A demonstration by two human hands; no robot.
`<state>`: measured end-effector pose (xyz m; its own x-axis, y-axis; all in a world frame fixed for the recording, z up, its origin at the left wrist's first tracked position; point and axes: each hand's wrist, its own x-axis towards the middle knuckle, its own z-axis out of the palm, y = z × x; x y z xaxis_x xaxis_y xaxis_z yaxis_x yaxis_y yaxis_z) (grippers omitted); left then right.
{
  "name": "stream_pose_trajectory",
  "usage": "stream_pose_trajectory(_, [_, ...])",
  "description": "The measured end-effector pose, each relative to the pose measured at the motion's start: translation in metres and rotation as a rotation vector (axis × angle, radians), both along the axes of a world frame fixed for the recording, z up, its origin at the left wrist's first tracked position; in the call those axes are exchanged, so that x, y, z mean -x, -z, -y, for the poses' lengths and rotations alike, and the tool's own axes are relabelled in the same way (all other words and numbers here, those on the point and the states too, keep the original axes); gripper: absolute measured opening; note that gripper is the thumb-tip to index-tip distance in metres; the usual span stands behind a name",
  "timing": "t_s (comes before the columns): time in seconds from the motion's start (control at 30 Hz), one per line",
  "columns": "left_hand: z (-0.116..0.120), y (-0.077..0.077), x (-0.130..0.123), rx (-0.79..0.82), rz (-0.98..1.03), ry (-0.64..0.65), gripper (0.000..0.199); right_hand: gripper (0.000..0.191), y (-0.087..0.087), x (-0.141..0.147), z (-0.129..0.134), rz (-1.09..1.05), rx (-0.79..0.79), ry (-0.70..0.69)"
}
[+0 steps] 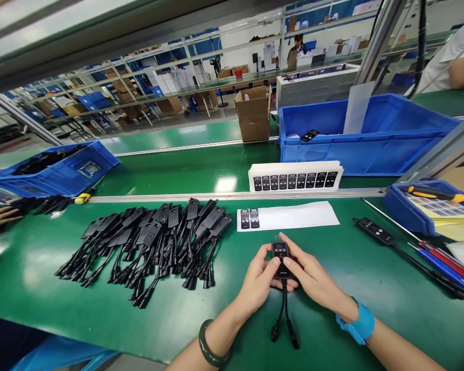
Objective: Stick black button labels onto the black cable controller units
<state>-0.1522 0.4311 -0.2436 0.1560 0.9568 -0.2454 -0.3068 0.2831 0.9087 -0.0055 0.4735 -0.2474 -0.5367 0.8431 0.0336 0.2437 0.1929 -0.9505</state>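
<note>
Both of my hands hold one black controller (281, 260) upright above the green table, its two short cables hanging down toward me. My left hand (257, 278) wraps its left side, thumb on the front face. On the right side my right hand (311, 275) grips it, thumb also pressed on the face. Just beyond lies a white label strip (294, 216) with two black labels at its left end. A stack of label sheets (296, 176) stands behind that. Several black controllers with cables (150, 234) are heaped to the left.
Another controller (375, 230) lies right, near pens (448, 268) and a small blue tray (410, 208). Behind are a large blue bin (332, 149), a cardboard box (254, 116) and a left blue bin (81, 167). Another person's hand (2, 216) is at far left.
</note>
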Motion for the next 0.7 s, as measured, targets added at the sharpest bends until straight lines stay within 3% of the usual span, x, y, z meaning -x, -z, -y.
stream_pose_trajectory(0.1, [0.0, 0.003, -0.001, -0.047, -0.108, 0.005, 0.039, 0.052, 0.004, 0.001, 0.002, 0.012, -0.033, 0.022])
stream_pose_trajectory(0.2, [-0.001, 0.007, -0.002, -0.064, -0.093, -0.007, 0.04, 0.051, 0.008, 0.002, 0.004, 0.065, -0.073, 0.039])
stream_pose_trajectory(0.33, [-0.004, 0.011, -0.002, -0.072, 0.071, -0.027, 0.051, 0.06, 0.004, 0.002, -0.001, 0.212, -0.306, 0.076])
stream_pose_trajectory(0.4, [-0.007, 0.01, 0.002, -0.135, 0.002, 0.033, 0.054, 0.057, -0.004, -0.002, -0.008, 0.334, -0.402, 0.076])
stream_pose_trajectory(0.47, [-0.012, 0.009, 0.012, -0.292, -0.32, 0.059, 0.048, 0.051, -0.012, -0.013, -0.018, 0.537, -0.483, 0.118])
stream_pose_trajectory(0.57, [-0.021, 0.009, 0.031, -0.543, -1.038, -0.042, 0.036, 0.05, -0.018, -0.041, -0.032, 0.963, -0.589, 0.234])
stream_pose_trajectory(0.63, [-0.026, 0.014, 0.043, -0.576, -1.423, -0.11, 0.038, 0.049, -0.016, -0.061, -0.041, 1.21, -0.647, 0.314])
stream_pose_trajectory(0.7, [-0.03, 0.021, 0.052, -0.538, -1.628, -0.135, 0.043, 0.047, -0.014, -0.071, -0.05, 1.338, -0.716, 0.402])
